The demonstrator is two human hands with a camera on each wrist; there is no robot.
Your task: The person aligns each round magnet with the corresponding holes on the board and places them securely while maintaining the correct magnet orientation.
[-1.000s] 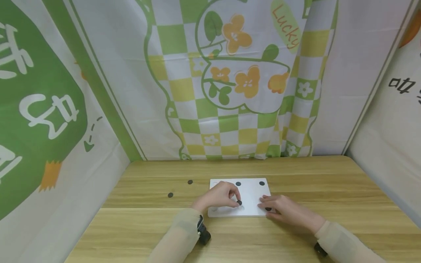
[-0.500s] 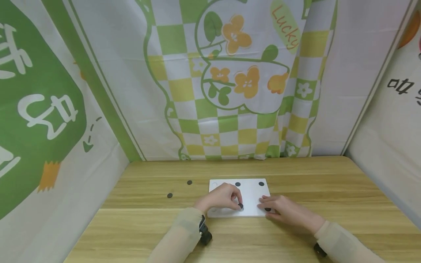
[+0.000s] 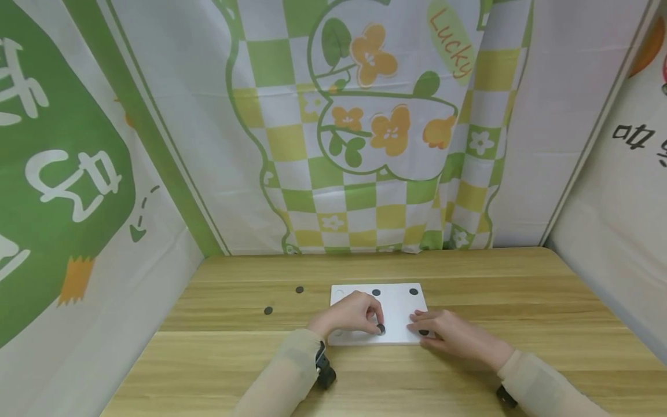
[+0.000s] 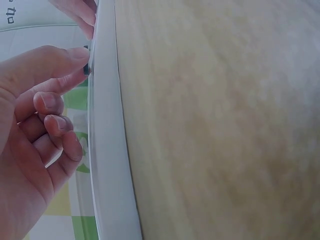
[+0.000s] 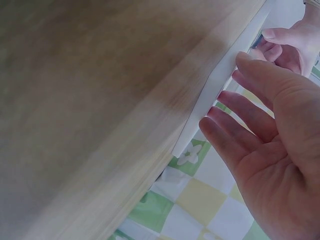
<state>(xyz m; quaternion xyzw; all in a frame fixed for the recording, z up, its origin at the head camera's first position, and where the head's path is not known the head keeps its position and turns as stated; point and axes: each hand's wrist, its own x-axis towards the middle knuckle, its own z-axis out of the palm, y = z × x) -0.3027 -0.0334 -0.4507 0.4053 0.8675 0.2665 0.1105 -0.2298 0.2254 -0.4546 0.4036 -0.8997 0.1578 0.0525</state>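
Observation:
My left hand (image 3: 354, 313) pinches a small black disc (image 3: 381, 329) between thumb and index finger, down at the near middle of a white rectangular board (image 3: 398, 310). In the left wrist view the disc (image 4: 86, 69) stands on edge, tilted at the board's surface, and the other fingers are curled in. My right hand (image 3: 455, 335) rests on the board's right end with fingers spread and relaxed; a second black disc (image 3: 424, 332) shows beneath it. Two more discs lie flat along the far edge, a middle one (image 3: 376, 292) and a right one (image 3: 413, 292).
Left of the board, two loose black discs lie on the wooden table (image 3: 234, 359): a farther disc (image 3: 299, 289) and a nearer disc (image 3: 268, 310). A pale round recess (image 3: 340, 292) marks the board's far left corner. Printed cloth (image 3: 365, 202) hangs behind the table.
My left hand has brought the pinched disc slightly toward the board's near edge and down onto the recess there; over the last half second it barely moves. My right hand stays in place.

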